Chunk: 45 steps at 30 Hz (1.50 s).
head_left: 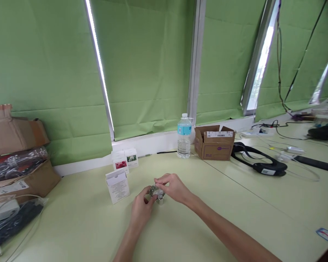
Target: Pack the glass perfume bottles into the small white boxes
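Observation:
Both my hands meet over the pale green table [79, 222], a little in front of me. My left hand [140, 209] curls around a small clear, glass-like object [156, 191] from below left. My right hand [172, 187] pinches the same object from above with thumb and fingers closed. The object is mostly hidden by my fingers, so I cannot make out its shape. An open white carton [117, 185] with printed text stands just left of my hands.
Two small white boxes with flower pictures [125, 160] stand behind the carton. A water bottle [184, 136] and an open cardboard box [214, 142] are at the back. A black strap device [262, 163] and cables lie right; cardboard boxes [13, 156] and bags pile left.

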Motion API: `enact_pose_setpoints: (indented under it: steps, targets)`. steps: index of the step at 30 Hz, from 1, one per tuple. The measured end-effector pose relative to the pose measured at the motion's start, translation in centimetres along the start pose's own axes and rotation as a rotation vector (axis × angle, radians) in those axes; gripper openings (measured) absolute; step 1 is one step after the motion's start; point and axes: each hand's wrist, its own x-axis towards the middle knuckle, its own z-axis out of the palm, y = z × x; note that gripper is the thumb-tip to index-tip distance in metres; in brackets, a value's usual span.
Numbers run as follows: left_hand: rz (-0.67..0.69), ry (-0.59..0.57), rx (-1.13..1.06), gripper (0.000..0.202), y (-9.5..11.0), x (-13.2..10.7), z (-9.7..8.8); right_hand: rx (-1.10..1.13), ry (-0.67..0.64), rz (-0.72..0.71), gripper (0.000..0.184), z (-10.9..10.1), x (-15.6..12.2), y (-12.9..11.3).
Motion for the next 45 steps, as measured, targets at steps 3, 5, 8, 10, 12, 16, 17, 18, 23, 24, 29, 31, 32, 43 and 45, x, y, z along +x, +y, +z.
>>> enact_pose_setpoints:
  steps: [3, 5, 8, 10, 12, 16, 17, 18, 23, 24, 29, 31, 32, 43, 45]
  targets:
    - [0.0, -0.007, -0.013, 0.039, -0.1, 0.0, 0.0, -0.039, 0.048, -0.038, 0.027, 0.1, 0.0, 0.5]
    - [-0.008, -0.013, -0.017, 0.041, -0.1, 0.0, 0.0, -0.116, 0.046, -0.084, 0.026, 0.2, 0.0, 0.6]
    - [-0.01, -0.011, -0.015, 0.042, -0.1, -0.1, -0.1, -0.236, 0.021, -0.133, 0.028, 0.2, 0.0, 0.3]
    - [-0.008, -0.013, -0.012, 0.04, -0.1, -0.1, -0.1, -0.269, 0.017, -0.128, 0.029, 0.1, 0.1, 0.1]
    - [-0.006, -0.017, -0.012, 0.038, 0.0, -0.1, -0.1, -0.274, 0.016, -0.112, 0.029, 0.0, 0.2, -0.1]
    - [-0.015, -0.026, -0.011, 0.038, 0.1, -0.1, -0.2, -0.274, 0.045, -0.123, 0.025, 0.0, 0.1, 0.0]
    - [-0.017, -0.029, -0.01, 0.038, 0.1, -0.1, -0.3, -0.279, 0.055, -0.132, 0.024, 0.1, 0.1, 0.1]
    - [-0.017, -0.029, -0.01, 0.039, 0.1, -0.1, -0.3, -0.288, 0.068, -0.137, 0.024, 0.1, 0.0, 0.1]
    - [0.0, -0.029, -0.011, 0.039, 0.1, 0.0, -0.3, -0.33, 0.096, -0.098, 0.023, 0.2, -0.4, -0.3]
    - [0.002, -0.028, -0.01, 0.039, 0.1, -0.1, -0.3, -0.328, 0.089, -0.086, 0.024, 0.1, -0.5, -0.4]
    - [-0.013, -0.001, -0.009, 0.041, 0.3, -0.1, -0.4, -0.289, 0.08, -0.028, 0.037, -0.6, -0.9, -1.3]
    - [-0.021, 0.008, -0.02, 0.042, 0.0, 0.0, -0.4, -0.289, 0.124, 0.001, 0.031, -0.9, -1.1, -1.5]
    - [-0.027, 0.016, -0.03, 0.043, -0.2, 0.1, -0.4, -0.302, 0.139, 0.021, 0.026, -1.1, -1.2, -1.6]
    - [-0.03, 0.049, -0.159, 0.04, -1.1, 0.5, -0.2, -0.449, -0.092, 0.152, 0.012, 2.0, -3.3, -1.6]
    - [-0.039, 0.034, -0.153, 0.041, -1.0, 0.4, -0.4, -0.38, -0.064, 0.143, 0.01, 1.4, -3.1, -1.7]
